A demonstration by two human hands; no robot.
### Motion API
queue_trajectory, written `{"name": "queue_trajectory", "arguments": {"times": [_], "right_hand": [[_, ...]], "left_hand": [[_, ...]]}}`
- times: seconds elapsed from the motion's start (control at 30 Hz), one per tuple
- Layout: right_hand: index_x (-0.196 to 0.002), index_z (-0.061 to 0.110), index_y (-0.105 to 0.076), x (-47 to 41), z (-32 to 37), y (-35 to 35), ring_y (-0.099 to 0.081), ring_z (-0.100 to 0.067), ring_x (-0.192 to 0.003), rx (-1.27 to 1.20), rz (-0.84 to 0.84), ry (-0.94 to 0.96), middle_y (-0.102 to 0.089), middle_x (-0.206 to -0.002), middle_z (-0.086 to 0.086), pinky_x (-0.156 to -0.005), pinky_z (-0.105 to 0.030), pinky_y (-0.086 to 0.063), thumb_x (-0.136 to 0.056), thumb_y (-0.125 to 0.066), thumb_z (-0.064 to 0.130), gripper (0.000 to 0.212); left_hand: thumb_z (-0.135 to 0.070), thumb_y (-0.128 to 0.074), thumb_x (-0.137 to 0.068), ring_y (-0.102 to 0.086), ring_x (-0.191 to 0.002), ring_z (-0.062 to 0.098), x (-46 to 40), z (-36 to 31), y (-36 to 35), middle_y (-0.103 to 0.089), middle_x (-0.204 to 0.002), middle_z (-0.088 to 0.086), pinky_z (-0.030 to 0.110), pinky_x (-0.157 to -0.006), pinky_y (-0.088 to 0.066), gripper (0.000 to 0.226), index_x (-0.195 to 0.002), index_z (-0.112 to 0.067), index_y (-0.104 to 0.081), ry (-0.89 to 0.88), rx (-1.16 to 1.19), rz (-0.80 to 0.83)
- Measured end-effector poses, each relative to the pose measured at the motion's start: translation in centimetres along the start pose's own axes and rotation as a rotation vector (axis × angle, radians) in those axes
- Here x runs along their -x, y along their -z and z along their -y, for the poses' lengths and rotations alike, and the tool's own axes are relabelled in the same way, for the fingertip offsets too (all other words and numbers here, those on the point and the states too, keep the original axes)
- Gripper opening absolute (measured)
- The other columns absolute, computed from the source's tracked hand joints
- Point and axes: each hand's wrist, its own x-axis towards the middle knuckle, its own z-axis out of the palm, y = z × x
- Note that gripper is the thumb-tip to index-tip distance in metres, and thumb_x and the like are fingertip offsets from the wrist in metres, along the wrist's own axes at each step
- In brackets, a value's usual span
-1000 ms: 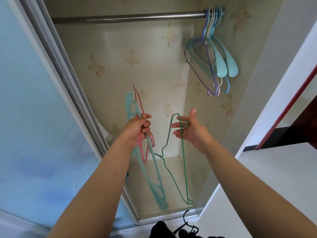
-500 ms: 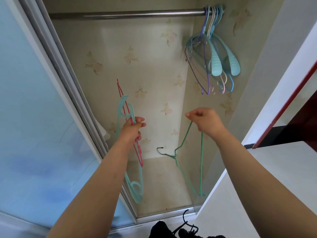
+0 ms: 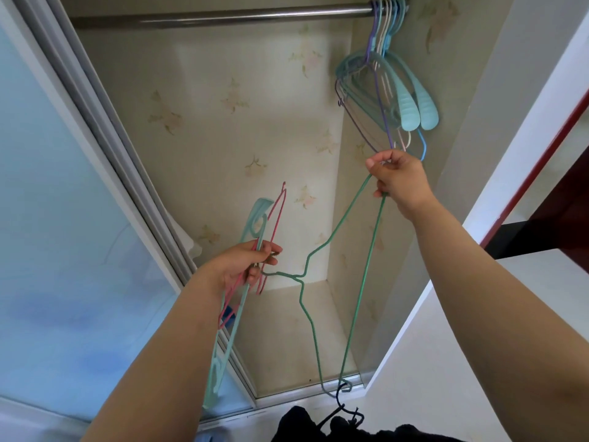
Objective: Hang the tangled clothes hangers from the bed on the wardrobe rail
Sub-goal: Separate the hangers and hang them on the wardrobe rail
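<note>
My right hand (image 3: 398, 180) is raised and pinches one corner of a green wire hanger (image 3: 360, 288), which dangles below it with its hook pointing left toward my other hand. My left hand (image 3: 242, 266) grips a pale teal plastic hanger (image 3: 236, 314) together with a pink wire hanger (image 3: 275, 215). The steel wardrobe rail (image 3: 207, 17) runs across the top. A bunch of several teal, purple, white and blue hangers (image 3: 385, 90) hangs at its right end, just above my right hand.
A blue frosted sliding door (image 3: 63, 250) with its grey frame stands on the left. The white wall edge (image 3: 510, 154) bounds the wardrobe on the right. A dark wire hanger (image 3: 342, 406) and dark cloth lie at the bottom edge.
My right hand rose with the green hanger toward the hung bunch. My left hand stayed low, and the green hanger's hook now lies by its fingers.
</note>
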Motion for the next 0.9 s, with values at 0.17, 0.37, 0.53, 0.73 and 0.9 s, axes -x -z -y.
{"name": "queue_trajectory", "arguments": {"times": [0.17,0.37,0.53,0.73,0.9], "right_hand": [[-0.083,0.014,-0.059,-0.3,-0.9,-0.4,-0.053,-0.010,-0.052,-0.255,-0.063,-0.012,-0.055,-0.057,0.008,-0.068,-0.030,-0.056,-0.090,-0.063,0.008,0.010],[-0.124,0.019,-0.047,2.0,-3.9,-3.4,-0.060,-0.023,-0.105,-0.327,0.109,-0.321,-0.060,-0.116,-0.001,-0.085,-0.032,-0.049,-0.087,-0.063,0.045,0.047],[-0.153,0.016,0.008,7.1,-9.0,-6.0,-0.019,-0.022,-0.146,0.609,0.548,-0.414,-0.013,-0.159,-0.010,-0.117,-0.038,-0.020,-0.070,-0.064,0.072,0.123],[-0.152,0.006,-0.007,8.3,-11.7,-4.9,-0.036,-0.027,-0.135,0.853,0.541,-0.408,-0.031,-0.149,-0.017,-0.107,-0.033,-0.033,-0.087,-0.064,0.033,0.090],[-0.123,0.006,-0.057,7.9,-11.8,-3.2,-0.056,-0.022,-0.091,0.594,0.204,-0.254,-0.056,-0.098,-0.004,-0.081,-0.028,-0.042,-0.089,-0.063,0.032,0.043]], "left_hand": [[-0.015,-0.052,-0.098,-0.033,-0.040,0.006,-0.7,0.3,0.2,-0.051,-0.070,0.002,0.018,-0.036,-0.031,0.015,-0.093,-0.011,-0.065,-0.013,0.026,-0.184],[-0.018,-0.040,-0.103,-0.026,-0.033,0.004,-1.0,-0.1,0.5,-0.036,-0.043,-0.008,0.015,-0.034,-0.021,0.022,-0.085,-0.011,-0.051,-0.083,0.406,-0.179],[-0.018,-0.035,-0.104,-0.022,-0.027,0.003,-1.3,-0.9,0.0,-0.030,-0.035,-0.009,0.012,-0.032,-0.017,0.029,-0.079,-0.014,-0.049,-0.083,0.621,-0.299],[-0.012,-0.036,-0.102,-0.020,-0.026,0.002,-1.6,-3.9,0.2,-0.031,-0.035,-0.010,0.013,-0.030,-0.014,0.030,-0.074,-0.018,-0.046,-0.123,0.788,-0.328],[-0.022,-0.042,-0.103,-0.024,-0.029,0.001,-1.6,-5.8,-0.2,-0.058,-0.075,-0.002,0.013,-0.030,-0.023,0.022,-0.084,-0.015,-0.052,-0.238,0.732,-0.285]]}}
